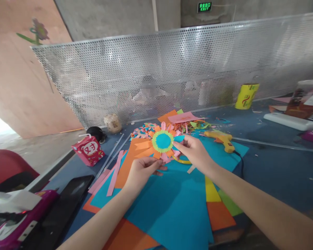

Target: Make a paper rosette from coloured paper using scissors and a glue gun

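Observation:
A craft flower (163,141) with a blue centre, a lime-green fringed ring and orange, pink and blue petals is held up above the sheets. My right hand (191,149) pinches it at its right edge, by a blue petal. Closed at the flower's lower edge, my left hand (147,167) has thumb and fingertips on the petals there; the exact grip is partly hidden. Beneath both hands lie large blue sheets (172,205). A yellow ring-shaped handle (182,160) shows under the flower. To the right rests a yellow glue gun (221,138).
Finished-looking small flowers (143,131) and coloured scraps (195,125) are piled behind. At left stand a red drink carton (89,150), a black phone (67,198) and a purple power strip (39,215). A perforated metal screen (120,80) borders the table; a yellow roll (247,96) stands beside it.

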A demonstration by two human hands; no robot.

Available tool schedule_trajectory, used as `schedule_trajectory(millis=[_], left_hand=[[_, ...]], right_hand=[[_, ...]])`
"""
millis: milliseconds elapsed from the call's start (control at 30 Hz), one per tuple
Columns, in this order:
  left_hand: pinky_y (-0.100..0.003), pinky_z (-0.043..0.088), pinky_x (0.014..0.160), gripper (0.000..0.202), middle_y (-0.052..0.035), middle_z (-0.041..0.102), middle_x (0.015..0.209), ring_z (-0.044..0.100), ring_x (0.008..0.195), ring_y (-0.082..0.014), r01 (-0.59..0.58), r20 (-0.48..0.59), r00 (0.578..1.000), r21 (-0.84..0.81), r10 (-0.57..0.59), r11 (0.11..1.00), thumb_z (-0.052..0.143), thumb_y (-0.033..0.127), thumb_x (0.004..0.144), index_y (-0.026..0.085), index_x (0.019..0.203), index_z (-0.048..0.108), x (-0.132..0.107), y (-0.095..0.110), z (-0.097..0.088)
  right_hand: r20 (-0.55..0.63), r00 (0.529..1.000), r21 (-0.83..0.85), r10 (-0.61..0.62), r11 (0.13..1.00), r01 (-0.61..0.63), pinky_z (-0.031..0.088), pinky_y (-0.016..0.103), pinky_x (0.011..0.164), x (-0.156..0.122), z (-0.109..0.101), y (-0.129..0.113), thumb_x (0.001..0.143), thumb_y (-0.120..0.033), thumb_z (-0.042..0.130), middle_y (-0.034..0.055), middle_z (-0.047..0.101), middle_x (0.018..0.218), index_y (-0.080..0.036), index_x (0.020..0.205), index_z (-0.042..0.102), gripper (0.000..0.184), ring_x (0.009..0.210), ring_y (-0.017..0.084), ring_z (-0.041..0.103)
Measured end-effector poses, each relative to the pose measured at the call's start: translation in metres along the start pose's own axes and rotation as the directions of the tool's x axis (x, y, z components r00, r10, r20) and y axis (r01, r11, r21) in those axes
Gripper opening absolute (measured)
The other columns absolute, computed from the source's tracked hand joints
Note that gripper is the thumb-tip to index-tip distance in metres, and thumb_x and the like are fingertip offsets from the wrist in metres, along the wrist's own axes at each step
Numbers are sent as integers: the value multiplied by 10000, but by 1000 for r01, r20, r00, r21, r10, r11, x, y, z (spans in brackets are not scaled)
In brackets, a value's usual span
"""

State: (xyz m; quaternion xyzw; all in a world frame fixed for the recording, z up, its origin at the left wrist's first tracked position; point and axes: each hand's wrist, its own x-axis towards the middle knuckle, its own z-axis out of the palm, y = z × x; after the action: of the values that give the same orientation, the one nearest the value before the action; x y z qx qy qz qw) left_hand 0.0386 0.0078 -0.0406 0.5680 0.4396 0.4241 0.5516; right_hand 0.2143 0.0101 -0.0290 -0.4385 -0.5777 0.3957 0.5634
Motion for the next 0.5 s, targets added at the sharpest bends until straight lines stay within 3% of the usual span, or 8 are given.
schedule_trajectory(millis=[300,500], left_hand=[[-263,511,505,203,-57,678,569,611,471,-167,-83,-56,994,163,93,983,668,336,630,138,590,656,-4,6,2],[-272,521,472,203,-44,664,569,622,514,-181,-62,-68,996,44,65,997,713,330,576,136,621,669,-2,4,-2]], right_hand=[[32,999,60,21,998,-23,506,295,478,-3,2,-3,689,-446,620,-37,551,525,-210,667,491,269,453,149,579],[-25,999,28,36,999,-35,484,271,455,-2,-1,-5,703,-396,610,-43,547,511,-210,634,463,247,418,144,586]])
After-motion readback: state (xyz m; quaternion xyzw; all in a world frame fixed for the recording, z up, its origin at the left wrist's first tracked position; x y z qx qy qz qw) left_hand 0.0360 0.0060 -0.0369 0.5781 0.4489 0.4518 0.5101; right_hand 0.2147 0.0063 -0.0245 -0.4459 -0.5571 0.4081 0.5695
